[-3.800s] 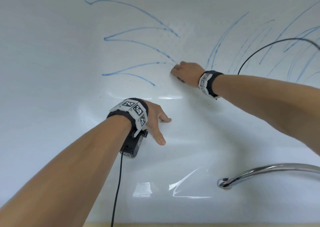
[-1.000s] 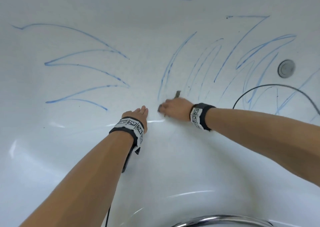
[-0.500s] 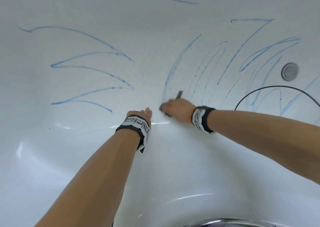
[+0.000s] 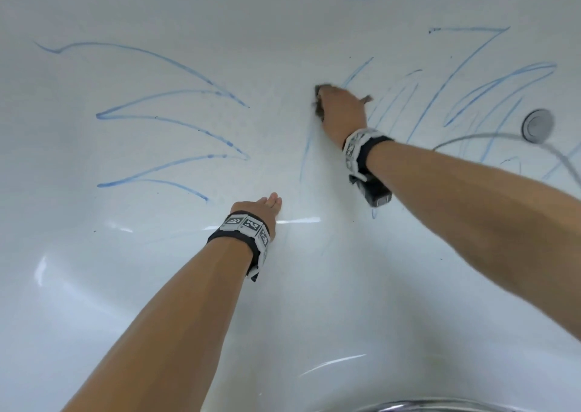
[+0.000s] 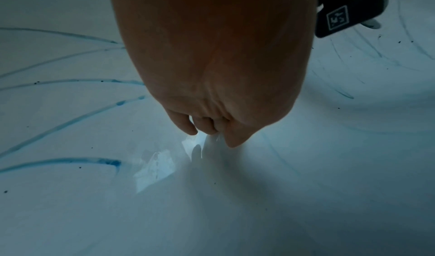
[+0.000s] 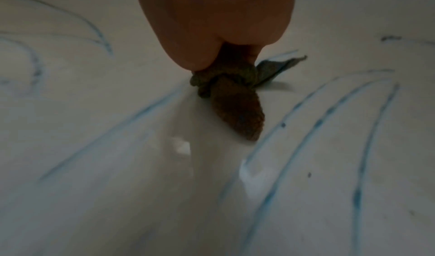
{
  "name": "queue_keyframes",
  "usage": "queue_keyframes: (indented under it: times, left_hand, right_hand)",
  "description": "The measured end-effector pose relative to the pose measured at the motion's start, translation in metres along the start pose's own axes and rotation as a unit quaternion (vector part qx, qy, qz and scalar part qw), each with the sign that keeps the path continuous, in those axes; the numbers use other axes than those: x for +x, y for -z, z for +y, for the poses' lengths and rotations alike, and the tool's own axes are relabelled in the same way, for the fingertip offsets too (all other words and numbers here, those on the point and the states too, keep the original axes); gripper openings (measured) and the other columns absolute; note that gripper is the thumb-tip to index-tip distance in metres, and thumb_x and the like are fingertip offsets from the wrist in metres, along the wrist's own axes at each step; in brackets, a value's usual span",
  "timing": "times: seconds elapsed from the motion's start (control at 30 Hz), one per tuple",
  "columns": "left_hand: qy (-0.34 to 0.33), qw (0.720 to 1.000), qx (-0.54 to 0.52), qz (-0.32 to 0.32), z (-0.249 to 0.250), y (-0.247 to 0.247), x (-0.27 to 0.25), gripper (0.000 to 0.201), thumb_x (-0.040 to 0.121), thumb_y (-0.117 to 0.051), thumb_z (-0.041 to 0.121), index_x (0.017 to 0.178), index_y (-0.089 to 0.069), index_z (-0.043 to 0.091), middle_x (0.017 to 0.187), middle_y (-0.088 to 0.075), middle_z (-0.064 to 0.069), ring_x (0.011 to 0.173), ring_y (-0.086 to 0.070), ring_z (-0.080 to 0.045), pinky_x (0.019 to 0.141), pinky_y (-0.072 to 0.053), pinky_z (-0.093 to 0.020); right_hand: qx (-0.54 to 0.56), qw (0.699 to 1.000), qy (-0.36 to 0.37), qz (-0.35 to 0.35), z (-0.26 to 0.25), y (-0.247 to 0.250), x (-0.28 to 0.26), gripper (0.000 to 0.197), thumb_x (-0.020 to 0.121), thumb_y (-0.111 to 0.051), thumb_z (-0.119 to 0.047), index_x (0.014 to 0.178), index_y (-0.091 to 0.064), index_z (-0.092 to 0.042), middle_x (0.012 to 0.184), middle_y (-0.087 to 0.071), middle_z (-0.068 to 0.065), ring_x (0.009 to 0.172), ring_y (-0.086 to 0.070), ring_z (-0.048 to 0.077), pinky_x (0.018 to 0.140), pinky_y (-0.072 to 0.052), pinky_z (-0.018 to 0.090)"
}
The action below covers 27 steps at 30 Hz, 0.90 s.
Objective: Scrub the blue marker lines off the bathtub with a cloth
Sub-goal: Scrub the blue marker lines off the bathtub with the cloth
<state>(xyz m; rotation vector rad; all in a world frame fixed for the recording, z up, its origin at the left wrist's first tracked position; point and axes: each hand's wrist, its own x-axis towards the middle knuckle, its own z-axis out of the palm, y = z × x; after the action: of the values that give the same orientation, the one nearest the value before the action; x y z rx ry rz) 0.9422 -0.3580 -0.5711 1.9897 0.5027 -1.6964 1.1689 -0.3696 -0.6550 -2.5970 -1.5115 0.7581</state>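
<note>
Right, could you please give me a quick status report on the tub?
Right hand grips cloth, pressed on tub wall. Left hand braced flat on tub, fingers straight. Blue lines remain both sides. Nothing in the way.

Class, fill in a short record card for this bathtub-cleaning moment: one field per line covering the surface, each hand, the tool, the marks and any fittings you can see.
surface: white bathtub
right hand: grips a bunched dark cloth, pressed on the tub wall
left hand: fingers straight, resting on the tub, holding nothing
marks: blue marker lines on both sides of the cloth
fittings: round drain fitting at right; chrome faucet at bottom edge
other: black cable looping from the right
</note>
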Motion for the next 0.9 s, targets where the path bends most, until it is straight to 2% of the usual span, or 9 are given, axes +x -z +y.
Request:
queue_keyframes:
  times: [0.2,0.3,0.4,0.47,0.53,0.63,0.73,0.8,0.9]
  left_hand:
    - [-0.003,1.000,-0.005,0.013,0.000,-0.005,0.004,0.083,0.092,-0.035,0.002,0.158,0.008,0.027,0.163,0.015,0.015,0.150,-0.008,-0.004,0.112,-0.036,-0.040]
    - [0.005,1.000,-0.007,0.014,0.000,-0.006,0.007,0.084,0.091,-0.037,0.003,0.158,0.009,0.027,0.163,0.015,0.015,0.150,-0.008,-0.004,0.113,-0.035,-0.041]
    - [0.001,1.000,0.000,0.011,0.000,-0.007,0.008,0.083,0.091,-0.036,0.003,0.158,0.009,0.027,0.163,0.015,0.015,0.150,-0.008,-0.004,0.113,-0.036,-0.040]
    - [0.002,1.000,0.000,0.008,-0.001,-0.007,0.010,0.084,0.090,-0.035,0.001,0.158,0.009,0.027,0.163,0.016,0.015,0.150,-0.006,-0.004,0.112,-0.036,-0.041]
    - [0.002,1.000,0.006,-0.005,0.000,-0.007,0.010,0.085,0.091,-0.036,0.001,0.157,0.011,0.026,0.163,0.017,0.014,0.151,-0.005,-0.005,0.111,-0.037,-0.042]
    - [0.001,1.000,0.009,-0.018,0.000,-0.002,0.007,0.085,0.092,-0.038,0.003,0.157,0.013,0.026,0.162,0.018,0.013,0.151,-0.007,-0.007,0.111,-0.037,-0.042]
    - [0.002,1.000,0.009,-0.014,0.000,-0.003,0.009,0.084,0.093,-0.037,0.004,0.157,0.012,0.025,0.163,0.018,0.013,0.151,-0.006,-0.007,0.112,-0.036,-0.042]
    - [0.005,1.000,0.010,-0.003,0.001,-0.007,0.010,0.083,0.093,-0.037,0.004,0.157,0.011,0.024,0.163,0.018,0.012,0.151,-0.005,-0.006,0.112,-0.036,-0.042]
    - [0.005,1.000,0.002,0.007,0.002,-0.012,0.012,0.083,0.093,-0.037,0.005,0.157,0.011,0.024,0.163,0.018,0.012,0.151,-0.003,-0.006,0.110,-0.037,-0.041]
  right_hand:
    - [0.005,0.975,0.177,-0.133,-0.034,-0.039,-0.093,0.022,0.095,-0.045,-0.003,0.114,-0.055,-0.009,0.104,-0.063,0.009,0.091,-0.062,0.027,0.072,-0.054,0.044]
    - [-0.062,0.926,0.316,-0.198,-0.034,-0.050,-0.118,0.032,0.097,-0.044,-0.006,0.127,-0.053,-0.008,0.125,-0.058,0.008,0.106,-0.057,0.027,0.079,-0.050,0.040]
    - [-0.137,0.890,0.390,-0.190,-0.025,-0.043,-0.095,0.038,0.100,-0.030,-0.017,0.132,-0.048,-0.009,0.127,-0.056,0.010,0.104,-0.059,0.030,0.079,-0.051,0.044]
    - [-0.117,0.934,0.311,-0.131,-0.017,-0.030,-0.060,0.043,0.097,-0.024,-0.020,0.132,-0.046,-0.010,0.120,-0.059,0.014,0.100,-0.061,0.034,0.078,-0.052,0.047]
    - [-0.096,0.974,0.195,-0.063,-0.006,-0.007,-0.017,0.033,0.100,-0.034,-0.020,0.128,-0.048,-0.009,0.113,-0.061,0.017,0.099,-0.061,0.036,0.079,-0.050,0.046]
    - [-0.074,0.995,0.059,0.005,0.007,0.022,0.030,0.023,0.098,-0.042,-0.014,0.118,-0.050,-0.006,0.109,-0.061,0.017,0.099,-0.060,0.036,0.070,-0.044,0.040]
    - [-0.035,0.999,-0.011,0.026,0.008,0.021,0.039,0.018,0.096,-0.044,-0.012,0.112,-0.052,-0.007,0.106,-0.060,0.013,0.096,-0.059,0.033,0.068,-0.038,0.036]
    - [0.066,0.995,-0.072,0.011,0.001,0.016,0.033,0.015,0.094,-0.048,-0.012,0.107,-0.054,-0.010,0.098,-0.057,0.007,0.088,-0.056,0.029,0.069,-0.039,0.032]
    - [0.330,0.938,-0.098,0.028,-0.012,0.018,0.018,0.009,0.089,-0.059,-0.013,0.094,-0.051,-0.015,0.094,-0.055,0.000,0.087,-0.055,0.019,0.078,-0.048,0.035]
